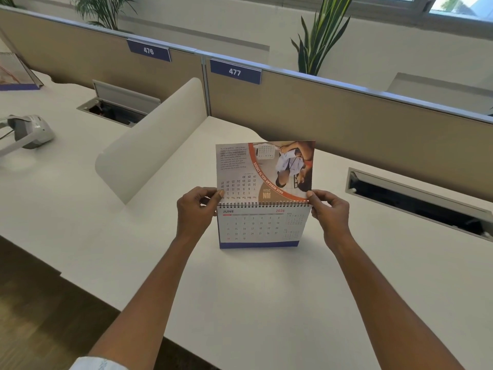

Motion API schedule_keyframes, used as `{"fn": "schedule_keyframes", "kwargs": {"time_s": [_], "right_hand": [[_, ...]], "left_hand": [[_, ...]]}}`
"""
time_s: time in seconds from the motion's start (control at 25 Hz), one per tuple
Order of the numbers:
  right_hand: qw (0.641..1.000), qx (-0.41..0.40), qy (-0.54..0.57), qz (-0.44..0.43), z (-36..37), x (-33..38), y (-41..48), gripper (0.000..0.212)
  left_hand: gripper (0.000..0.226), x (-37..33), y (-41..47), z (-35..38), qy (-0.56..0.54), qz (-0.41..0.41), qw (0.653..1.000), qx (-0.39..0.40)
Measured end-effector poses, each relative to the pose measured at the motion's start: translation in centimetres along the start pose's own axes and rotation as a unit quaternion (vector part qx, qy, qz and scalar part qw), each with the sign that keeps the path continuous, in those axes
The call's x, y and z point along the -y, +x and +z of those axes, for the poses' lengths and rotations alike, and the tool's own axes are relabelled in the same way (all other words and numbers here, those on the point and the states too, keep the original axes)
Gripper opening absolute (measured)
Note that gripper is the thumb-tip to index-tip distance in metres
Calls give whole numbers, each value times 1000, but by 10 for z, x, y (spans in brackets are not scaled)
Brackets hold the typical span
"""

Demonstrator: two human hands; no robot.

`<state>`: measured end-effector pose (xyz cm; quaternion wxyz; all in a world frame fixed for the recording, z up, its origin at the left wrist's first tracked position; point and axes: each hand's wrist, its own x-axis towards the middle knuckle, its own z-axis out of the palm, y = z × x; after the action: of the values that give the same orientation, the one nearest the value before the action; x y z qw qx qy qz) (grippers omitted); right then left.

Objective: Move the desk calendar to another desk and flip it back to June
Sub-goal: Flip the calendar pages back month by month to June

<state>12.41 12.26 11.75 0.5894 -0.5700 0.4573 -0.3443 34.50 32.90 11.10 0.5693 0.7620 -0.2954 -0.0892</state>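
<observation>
While hands point(264, 209) pinch calendar point(262, 227) page, white desk point(266, 289), beige partition point(346, 121)

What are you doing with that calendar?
A person stands the desk calendar on the white desk by the partition marked 477. The left hand and right hand each pinch a lower corner of a page held upright, upside down. The facing sheet reads June 2026.
</observation>
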Motion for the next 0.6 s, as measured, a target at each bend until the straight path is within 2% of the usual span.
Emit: {"fn": "schedule_keyframes", "kwargs": {"time_s": [0.32,0.44,0.6], "right_hand": [[999,36,10,30,-2,-9,3,14],[999,41,17,27,-4,-12,3,16],[998,34,38,33,-6,-13,2,26]], "left_hand": [[16,9,-1,9,-1,-35,999,-42],[3,11,-6,10,-44,-59,996,-55],[6,18,-12,8,-117,-93,987,-54]]}}
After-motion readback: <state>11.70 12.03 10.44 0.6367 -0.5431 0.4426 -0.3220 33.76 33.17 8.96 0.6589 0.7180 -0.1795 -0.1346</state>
